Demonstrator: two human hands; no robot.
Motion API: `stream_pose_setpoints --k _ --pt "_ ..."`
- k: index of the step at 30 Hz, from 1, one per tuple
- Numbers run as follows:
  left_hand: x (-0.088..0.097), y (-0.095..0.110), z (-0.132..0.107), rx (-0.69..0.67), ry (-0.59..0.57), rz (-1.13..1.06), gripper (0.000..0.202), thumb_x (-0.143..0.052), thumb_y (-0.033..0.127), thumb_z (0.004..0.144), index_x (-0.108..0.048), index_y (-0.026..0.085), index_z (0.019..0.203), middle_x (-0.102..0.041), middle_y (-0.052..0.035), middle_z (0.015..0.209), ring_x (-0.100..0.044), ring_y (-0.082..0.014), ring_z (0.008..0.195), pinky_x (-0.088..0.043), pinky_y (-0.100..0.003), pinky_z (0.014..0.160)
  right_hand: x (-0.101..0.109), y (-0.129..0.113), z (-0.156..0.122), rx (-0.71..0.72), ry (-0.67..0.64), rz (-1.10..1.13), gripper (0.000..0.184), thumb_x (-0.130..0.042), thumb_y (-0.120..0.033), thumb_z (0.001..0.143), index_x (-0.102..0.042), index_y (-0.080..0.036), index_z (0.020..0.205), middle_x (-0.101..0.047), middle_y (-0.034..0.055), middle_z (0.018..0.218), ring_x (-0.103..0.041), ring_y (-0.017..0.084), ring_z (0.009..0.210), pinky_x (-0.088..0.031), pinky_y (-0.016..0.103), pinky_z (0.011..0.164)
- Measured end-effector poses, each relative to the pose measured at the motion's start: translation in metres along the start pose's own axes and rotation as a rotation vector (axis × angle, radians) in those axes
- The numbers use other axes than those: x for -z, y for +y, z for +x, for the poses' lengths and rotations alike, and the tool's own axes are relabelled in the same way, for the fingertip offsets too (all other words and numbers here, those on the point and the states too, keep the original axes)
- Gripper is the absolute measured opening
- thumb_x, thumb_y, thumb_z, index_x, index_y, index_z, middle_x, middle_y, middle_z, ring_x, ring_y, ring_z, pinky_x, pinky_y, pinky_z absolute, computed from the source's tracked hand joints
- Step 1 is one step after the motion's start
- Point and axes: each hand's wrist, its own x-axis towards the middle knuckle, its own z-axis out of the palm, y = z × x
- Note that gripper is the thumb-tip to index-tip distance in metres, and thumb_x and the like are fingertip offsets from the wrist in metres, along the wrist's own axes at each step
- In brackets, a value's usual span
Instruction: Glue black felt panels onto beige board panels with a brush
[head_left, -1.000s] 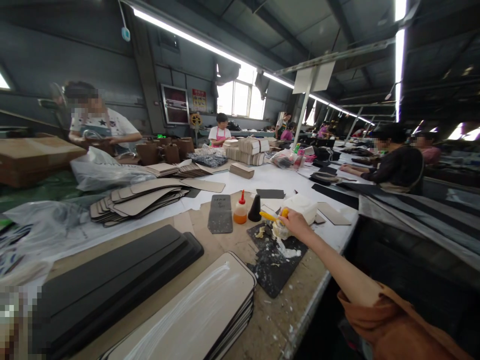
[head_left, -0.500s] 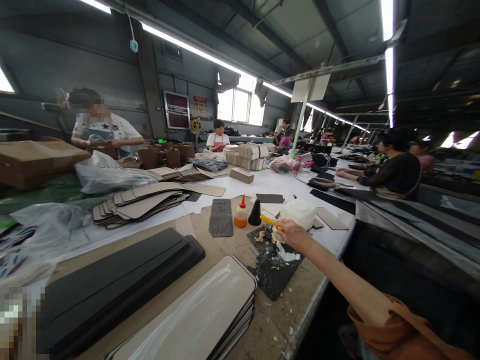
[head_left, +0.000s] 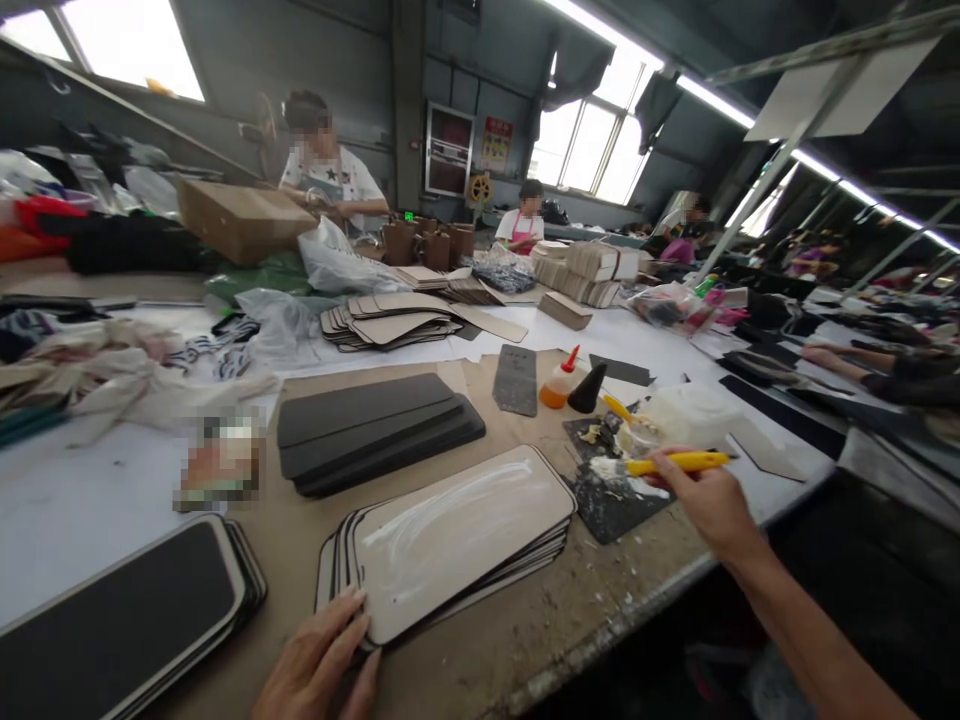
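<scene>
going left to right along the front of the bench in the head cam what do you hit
black-faced rounded panel stack → white-smeared tan panel stack → glue-smeared black mat → right hand gripping a yellow-handled brush

The long counter [head_left: 480, 625] carries stacks of black panels [head_left: 375, 430], a glue-smeared stack of beige boards [head_left: 457, 540], a squeeze bottle [head_left: 556, 382] and a dark scrap board [head_left: 611, 505].

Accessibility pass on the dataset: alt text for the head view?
A person's right hand holds a yellow-handled brush over a glue-smeared dark mat, while the left hand touches a stack of glue-streaked boards on a long factory workbench.
</scene>
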Motion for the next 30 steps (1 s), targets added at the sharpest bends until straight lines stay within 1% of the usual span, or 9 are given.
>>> stream_pose_setpoints --k 2,5,7,10,13,19,24,27,30 --pt "0.002 0.002 0.002 0.01 -0.015 -0.009 0.027 -0.055 0.03 0.08 -0.059 0.018 0.105 -0.066 -0.0096 0.107 -0.062 -0.0205 0.099 -0.052 -0.03 0.085 -0.027 -0.026 -0.018 -0.026 -0.142 0.087 0.033 -0.056 -0.051 0.076 -0.061 -0.019 0.082 -0.068 0.0054 0.074 -0.067 0.022 0.062 -0.053 0.031 0.057" --pt "0.005 0.005 0.003 0.027 -0.043 -0.025 0.029 -0.057 0.029 0.08 -0.058 0.018 0.106 -0.064 -0.0104 0.111 -0.06 -0.0211 0.103 -0.051 -0.031 0.087 -0.056 -0.054 -0.032 0.065 -0.217 0.052 0.032 -0.052 -0.05 0.079 -0.06 -0.019 0.081 -0.066 0.0044 0.076 -0.064 0.019 0.064 -0.051 0.03 0.06" --pt "0.006 0.006 0.004 0.039 -0.042 -0.033 0.029 -0.058 0.027 0.079 -0.058 0.018 0.106 -0.063 -0.0105 0.111 -0.059 -0.021 0.105 -0.051 -0.031 0.088 -0.068 -0.064 -0.036 0.167 -0.225 -0.007 0.031 -0.05 -0.049 0.081 -0.059 -0.019 0.079 -0.065 0.0043 0.076 -0.062 0.019 0.066 -0.05 0.03 0.063" --pt "0.007 0.008 0.005 0.057 -0.026 -0.042 0.028 -0.058 0.026 0.08 -0.058 0.019 0.106 -0.063 -0.0098 0.11 -0.059 -0.0205 0.105 -0.052 -0.031 0.087 -0.077 -0.071 -0.041 0.301 -0.213 -0.052 0.03 -0.049 -0.047 0.083 -0.058 -0.02 0.078 -0.064 0.005 0.078 -0.061 0.02 0.072 -0.048 0.032 0.071" --pt "0.009 0.01 0.007 0.069 -0.001 -0.047 0.025 -0.056 0.024 0.08 -0.059 0.018 0.105 -0.064 -0.0103 0.109 -0.06 -0.0207 0.104 -0.053 -0.032 0.086 -0.087 -0.08 -0.051 0.348 -0.216 -0.036 0.026 -0.049 -0.044 0.085 -0.058 -0.02 0.08 -0.063 0.0056 0.08 -0.06 0.02 0.076 -0.047 0.032 0.075" --pt "0.012 0.016 0.012 0.112 0.0 -0.033 0.022 -0.054 0.02 0.081 -0.06 0.016 0.103 -0.063 -0.0112 0.108 -0.058 -0.021 0.106 -0.054 -0.033 0.086 -0.116 -0.118 -0.082 0.343 -0.336 0.138 0.018 -0.051 -0.036 0.086 -0.058 -0.019 0.084 -0.062 0.0063 0.083 -0.059 0.02 0.082 -0.047 0.03 0.076" --pt "0.013 0.016 0.013 0.12 0.004 -0.023 0.021 -0.054 0.02 0.082 -0.06 0.016 0.102 -0.064 -0.0109 0.105 -0.059 -0.021 0.103 -0.054 -0.034 0.084 -0.145 -0.149 -0.101 0.211 -0.48 0.335 0.021 -0.053 -0.038 0.085 -0.059 -0.018 0.082 -0.062 0.0064 0.081 -0.06 0.018 0.076 -0.05 0.026 0.063" --pt "0.012 0.016 0.013 0.121 0.022 -0.024 0.021 -0.052 0.021 0.083 -0.06 0.016 0.102 -0.064 -0.0105 0.103 -0.06 -0.0206 0.1 -0.055 -0.034 0.082 -0.156 -0.15 -0.1 0.128 -0.533 0.429 0.026 -0.055 -0.043 0.083 -0.06 -0.018 0.083 -0.062 0.0055 0.079 -0.061 0.018 0.069 -0.052 0.027 0.062" --pt "0.012 0.016 0.012 0.126 0.03 -0.033 0.02 -0.051 0.021 0.084 -0.06 0.016 0.101 -0.064 -0.0108 0.102 -0.06 -0.0211 0.099 -0.055 -0.035 0.081 -0.152 -0.137 -0.086 0.093 -0.464 0.377 0.031 -0.056 -0.048 0.08 -0.06 -0.018 0.081 -0.062 0.0058 0.079 -0.062 0.019 0.067 -0.052 0.03 0.063"
